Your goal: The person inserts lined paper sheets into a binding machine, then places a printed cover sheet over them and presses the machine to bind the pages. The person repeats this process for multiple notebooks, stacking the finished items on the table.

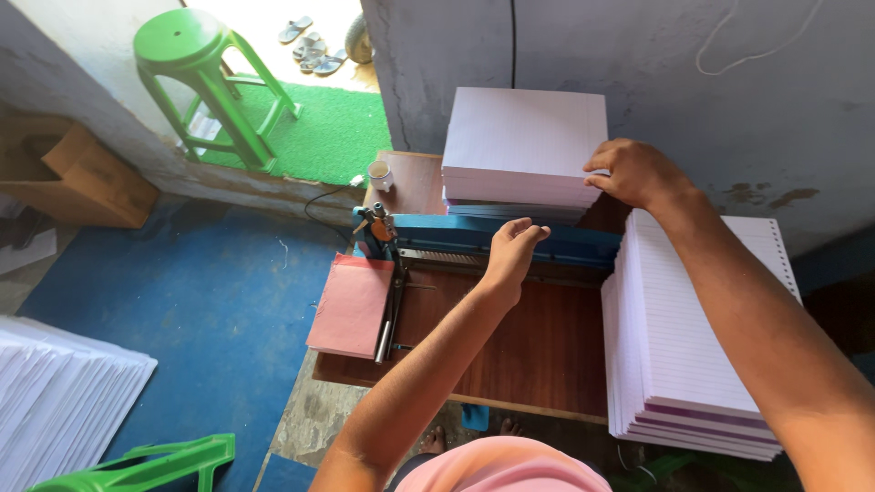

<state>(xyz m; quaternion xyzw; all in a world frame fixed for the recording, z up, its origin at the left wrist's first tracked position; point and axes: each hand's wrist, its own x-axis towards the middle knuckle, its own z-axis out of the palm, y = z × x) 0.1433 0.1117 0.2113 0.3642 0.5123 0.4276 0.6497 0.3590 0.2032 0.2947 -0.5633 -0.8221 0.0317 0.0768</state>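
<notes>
At frame centre, the left hand (512, 248) curled loosely over the blue punching machine (510, 239); the right hand (633, 171) pinched the ruled paper stack (524, 146), seemingly squaring it.

A brown wooden table (538, 351) bears two ruled-paper stacks (524, 141), a blue punching machine (474, 235), a cup (380, 174) and pink card (351, 305).

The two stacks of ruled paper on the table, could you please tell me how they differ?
The far stack lies behind the blue punching machine, with the right hand gripping its right edge; the near stack sits at the table's right side, untouched. The near stack shows a row of punched holes along one edge; none are visible on the far stack. Both are thick, neatly squared piles of white lined sheets.
</notes>
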